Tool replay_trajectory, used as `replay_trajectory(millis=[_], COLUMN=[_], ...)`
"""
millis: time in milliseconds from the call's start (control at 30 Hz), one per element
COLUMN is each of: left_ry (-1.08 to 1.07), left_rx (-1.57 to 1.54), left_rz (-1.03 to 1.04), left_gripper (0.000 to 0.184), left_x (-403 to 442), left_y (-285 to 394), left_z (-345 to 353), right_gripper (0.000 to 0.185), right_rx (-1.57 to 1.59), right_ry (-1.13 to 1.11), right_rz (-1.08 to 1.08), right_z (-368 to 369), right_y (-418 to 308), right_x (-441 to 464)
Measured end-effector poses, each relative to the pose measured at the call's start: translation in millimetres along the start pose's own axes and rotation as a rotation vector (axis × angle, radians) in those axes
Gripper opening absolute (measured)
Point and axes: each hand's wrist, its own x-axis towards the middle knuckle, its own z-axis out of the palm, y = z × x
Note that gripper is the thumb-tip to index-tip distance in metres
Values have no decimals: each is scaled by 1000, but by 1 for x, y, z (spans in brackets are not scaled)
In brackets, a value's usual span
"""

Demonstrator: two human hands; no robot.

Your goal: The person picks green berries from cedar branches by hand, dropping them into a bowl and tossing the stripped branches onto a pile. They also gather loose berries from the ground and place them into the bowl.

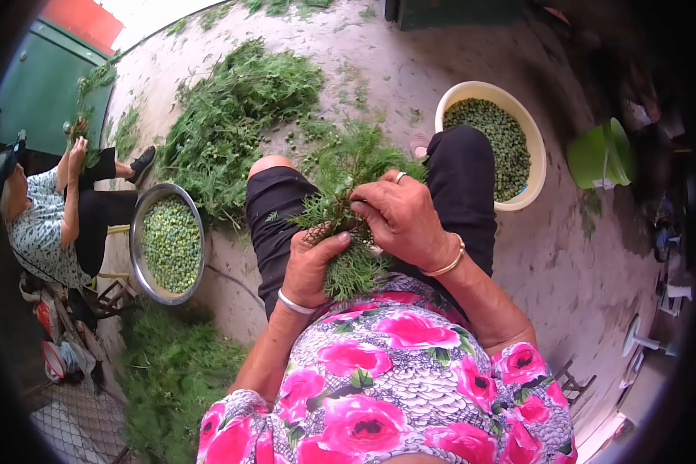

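Observation:
My left hand [311,267] is closed round the stems of a bunch of green conifer sprigs [356,274] held over my lap. My right hand [400,216] is bent over the same bunch, its thumb and fingers pinched together among the foliage. What exactly lies between those right fingertips is hidden. Feathery tips spread out beyond my hands, between my knees, and below them toward my shirt. To the right of my knee stands a cream basin [540,155] with many small round green cones [487,143] in it.
A large heap of cut sprigs [236,116] covers the floor ahead; another pile [170,379] lies at lower left. A metal basin [134,251] of yellow-green cones stands beside a seated co-worker [50,216] holding a sprig. A green bucket [591,158] is at right.

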Motion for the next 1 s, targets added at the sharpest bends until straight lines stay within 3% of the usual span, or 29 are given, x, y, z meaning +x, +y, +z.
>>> replay_trajectory(millis=[100,167,200,267,400,600,667,700,767,867,1000], left_ry=[-27,-6,-8,-13,-51,-23,17,57,109,146,107], left_rx=[2,6,4,26,32,18,4,-8,-82,-219,-391], left_rz=[-5,10,9,4,7,-35,-9,17,-30,-102,-209], left_gripper=[27,26,26,25,24,28,26,25,26,27,28], left_x=[-1,-1,-1,-2,-1,-2,0,1,4,13,20], left_y=[1,1,1,1,1,5,2,1,1,-3,-12], left_z=[0,0,-1,-2,-6,-5,-10,-13,-21,-41,-56], right_gripper=[10,14,14,17,17,11,6,6,7,12,16], right_rx=[-140,-123,-126,-45,189,252,608,611,995,1172,763], right_ry=[-80,-155,-155,-360,-474,-77,245,247,461,291,4], right_rz=[46,298,299,549,556,464,671,673,807,881,858], right_z=[-1,-3,-4,-8,-16,-5,-10,-15,-31,-47,-11], right_y=[-2,-8,-9,-9,-3,-1,3,3,0,-12,-12], right_x=[-2,-4,-2,2,5,4,12,17,25,13,-22])
